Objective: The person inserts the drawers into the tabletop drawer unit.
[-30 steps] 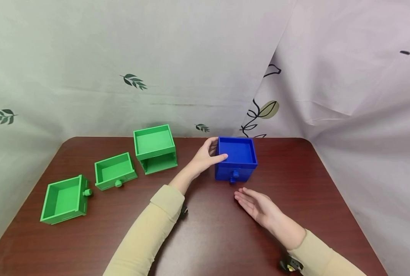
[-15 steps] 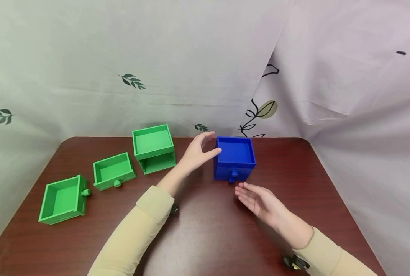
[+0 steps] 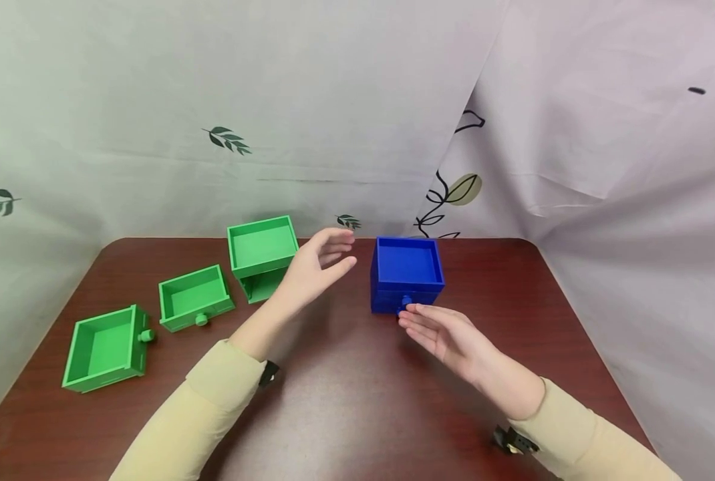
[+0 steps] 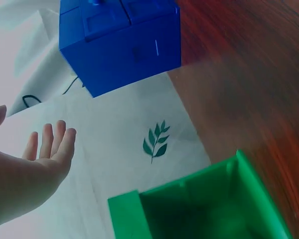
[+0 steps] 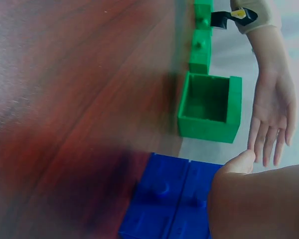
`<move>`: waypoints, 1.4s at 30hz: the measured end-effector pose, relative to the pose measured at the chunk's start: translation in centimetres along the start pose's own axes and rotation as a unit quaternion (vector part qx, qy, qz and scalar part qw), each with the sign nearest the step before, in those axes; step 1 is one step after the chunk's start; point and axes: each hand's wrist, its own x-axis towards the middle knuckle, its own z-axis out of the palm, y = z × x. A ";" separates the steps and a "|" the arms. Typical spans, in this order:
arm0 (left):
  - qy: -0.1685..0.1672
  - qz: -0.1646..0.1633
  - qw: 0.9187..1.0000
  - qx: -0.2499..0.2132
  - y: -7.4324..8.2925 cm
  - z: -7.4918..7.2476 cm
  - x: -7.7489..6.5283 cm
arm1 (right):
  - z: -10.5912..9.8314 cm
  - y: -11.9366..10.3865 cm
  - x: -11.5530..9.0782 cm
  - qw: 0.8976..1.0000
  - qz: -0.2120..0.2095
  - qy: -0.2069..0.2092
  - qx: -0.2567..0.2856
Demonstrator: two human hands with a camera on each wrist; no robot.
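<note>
My left hand (image 3: 315,264) hovers over the table between the green cabinet frame (image 3: 255,250) and the small blue drawer cabinet (image 3: 408,260), holding nothing. Its fingers are gently bent, with the thumb apart. My right hand (image 3: 444,337) is just in front of the blue cabinet, fingers extended and fingertips overlapping its lower front knob. The blue cabinet has a shallow tray top and two drawers with round knobs, both pushed in, as the right wrist view shows. The green frame has a similar tray top and a hollow front, seen also in the left wrist view.
Two loose green drawers lie left of the green frame: one (image 3: 195,294) beside it with its knob facing the front, another (image 3: 107,347) farther left with its knob pointing right. A pale patterned cloth (image 3: 333,120) hangs behind the brown table (image 3: 345,414).
My left hand has let go of the blue cabinet and moved left toward the green frame. The right hand has shifted slightly up, closer to the blue knobs.
</note>
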 end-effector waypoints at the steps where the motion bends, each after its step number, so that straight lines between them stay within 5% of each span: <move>1: 0.000 0.001 1.000 0.001 0.2 -0.2 -0.3 | 0.2 -0.1 0.0 1.000 -0.001 -0.001 -0.003; 19: 0.022 -0.027 0.998 0.047 -1.0 -5.0 -5.5 | 3.8 -3.2 1.3 0.999 -0.023 -0.018 -0.039; 42: 0.061 -0.082 0.989 0.111 -3.6 -11.5 -11.9 | 7.9 -6.5 5.6 0.999 -0.024 0.012 0.032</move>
